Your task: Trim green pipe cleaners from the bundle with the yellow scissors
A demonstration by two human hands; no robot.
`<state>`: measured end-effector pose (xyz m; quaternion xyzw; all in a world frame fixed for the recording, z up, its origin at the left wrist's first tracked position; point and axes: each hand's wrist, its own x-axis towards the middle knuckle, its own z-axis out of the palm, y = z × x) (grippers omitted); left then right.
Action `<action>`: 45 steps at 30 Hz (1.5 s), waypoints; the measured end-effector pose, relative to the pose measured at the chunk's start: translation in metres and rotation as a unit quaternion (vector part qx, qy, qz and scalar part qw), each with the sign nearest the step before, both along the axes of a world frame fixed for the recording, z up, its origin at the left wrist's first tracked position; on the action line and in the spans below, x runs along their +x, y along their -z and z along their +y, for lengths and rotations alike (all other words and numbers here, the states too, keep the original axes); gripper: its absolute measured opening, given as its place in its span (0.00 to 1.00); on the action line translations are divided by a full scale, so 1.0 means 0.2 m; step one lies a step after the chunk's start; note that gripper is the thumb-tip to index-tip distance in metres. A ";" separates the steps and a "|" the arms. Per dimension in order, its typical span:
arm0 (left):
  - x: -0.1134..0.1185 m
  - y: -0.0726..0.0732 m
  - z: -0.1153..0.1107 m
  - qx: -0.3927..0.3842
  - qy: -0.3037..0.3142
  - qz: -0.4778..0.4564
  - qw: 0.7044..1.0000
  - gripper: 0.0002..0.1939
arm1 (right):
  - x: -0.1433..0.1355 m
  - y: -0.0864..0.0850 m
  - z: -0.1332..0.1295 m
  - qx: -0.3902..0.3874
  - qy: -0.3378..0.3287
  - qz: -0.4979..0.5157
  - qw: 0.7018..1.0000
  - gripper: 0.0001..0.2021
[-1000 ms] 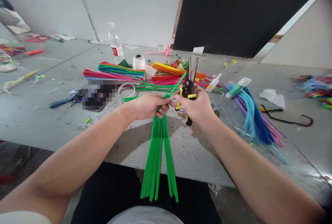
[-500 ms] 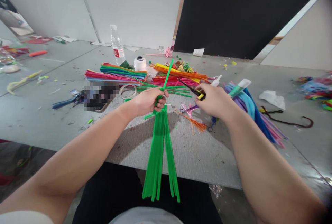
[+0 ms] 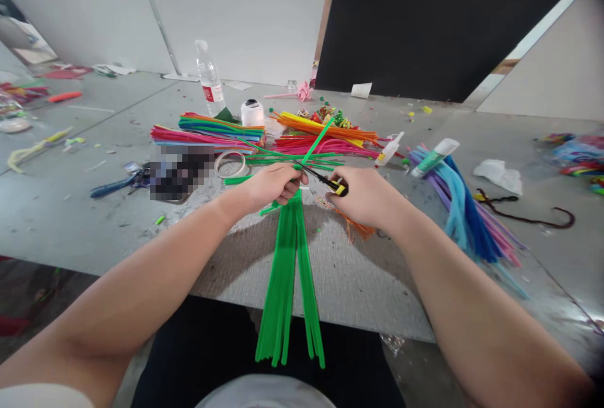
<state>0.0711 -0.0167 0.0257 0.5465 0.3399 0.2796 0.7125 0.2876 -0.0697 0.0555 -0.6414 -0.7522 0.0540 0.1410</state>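
My left hand [image 3: 278,182] is closed on a green pipe cleaner [image 3: 319,141], whose free end sticks up and to the right. In my right hand [image 3: 361,194] are black and yellow scissors [image 3: 337,188]; their blades reach left to the green stem just beside my left fingertips. Under my left hand, a bundle of long green pipe cleaners [image 3: 285,269] hangs over the table's front edge. More green stems [image 3: 264,159] lie behind the hands. Orange strands [image 3: 359,229] rest on the table beneath my right hand.
Behind the hands lie multicoloured bundles [image 3: 207,134], a bottle [image 3: 210,80], a thread spool [image 3: 252,113] and a glue bottle [image 3: 390,150]. A tape roll [image 3: 229,164] and a phone [image 3: 179,175] sit left. Blue and purple stems [image 3: 465,213] and a glue tube [image 3: 435,157] are right.
My right hand has moved left with the scissors, bringing the blades to the green stem by my left fingers. The raised stem now leans further right.
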 end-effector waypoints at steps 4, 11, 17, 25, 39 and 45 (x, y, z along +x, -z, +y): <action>0.00 -0.01 0.00 -0.006 0.001 -0.010 1.000 0.09 | -0.01 0.00 0.00 0.004 -0.002 0.004 1.000 0.04; -0.01 -0.03 -0.01 -0.033 0.008 -0.032 0.999 0.07 | -0.02 0.01 -0.01 -0.002 0.006 -0.013 1.000 0.03; -0.01 -0.03 -0.01 -0.045 0.003 -0.036 0.998 0.06 | -0.04 -0.01 -0.02 -0.018 0.022 -0.034 0.999 0.05; 0.00 -0.05 -0.01 -0.072 -0.020 -0.031 0.997 0.07 | -0.06 0.00 -0.01 -0.034 0.038 -0.036 0.998 0.05; 0.00 -0.06 0.00 -0.117 -0.007 -0.052 0.992 0.08 | -0.08 -0.01 -0.02 0.011 0.077 -0.038 0.996 0.06; -0.01 -0.06 0.02 -0.061 -0.027 -0.008 0.998 0.01 | -0.07 0.00 0.01 -0.013 0.081 -0.045 0.996 0.07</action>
